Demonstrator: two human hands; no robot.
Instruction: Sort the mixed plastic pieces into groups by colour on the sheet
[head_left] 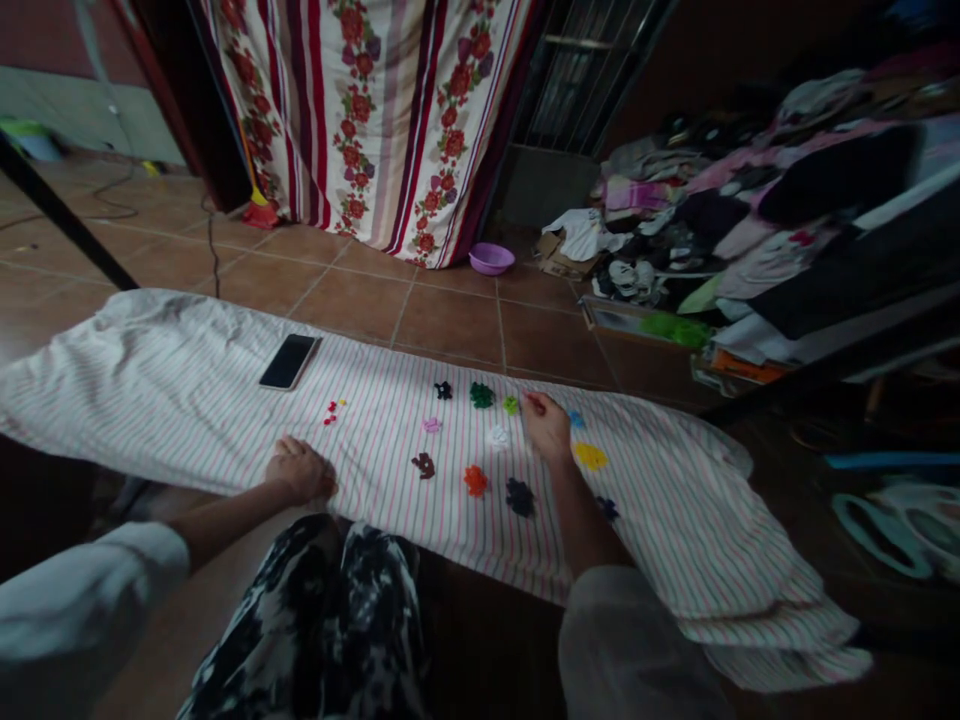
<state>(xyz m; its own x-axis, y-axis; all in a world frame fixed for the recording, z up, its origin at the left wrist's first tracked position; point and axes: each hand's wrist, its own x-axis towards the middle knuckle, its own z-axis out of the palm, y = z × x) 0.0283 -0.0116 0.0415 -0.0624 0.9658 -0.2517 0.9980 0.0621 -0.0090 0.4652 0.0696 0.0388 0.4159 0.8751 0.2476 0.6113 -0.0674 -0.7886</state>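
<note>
My right hand point(547, 424) is over the striped cloth point(390, 400), its thumb and fingertips pinched together beside a small light green pile point(511, 405). Whatever the pinch holds is too small to make out. Around it lie sorted piles of tiny pieces: dark green point(481, 395), white point(498, 436), blue point(576, 419), yellow point(591, 456), orange point(475, 480) and dark grey point(519, 497). My left hand point(300, 470) rests on the cloth's near edge, fingers loosely apart and holding nothing visible. A few red pieces point(330, 412) lie beyond it.
A phone point(289, 362) lies on the cloth at the left. Black point(443, 390), pink point(431, 425) and brown point(424, 465) piles are near the middle. Beyond, on the tiled floor, are a purple basin point(491, 259), a curtain point(360, 120) and heaped clothes point(675, 200).
</note>
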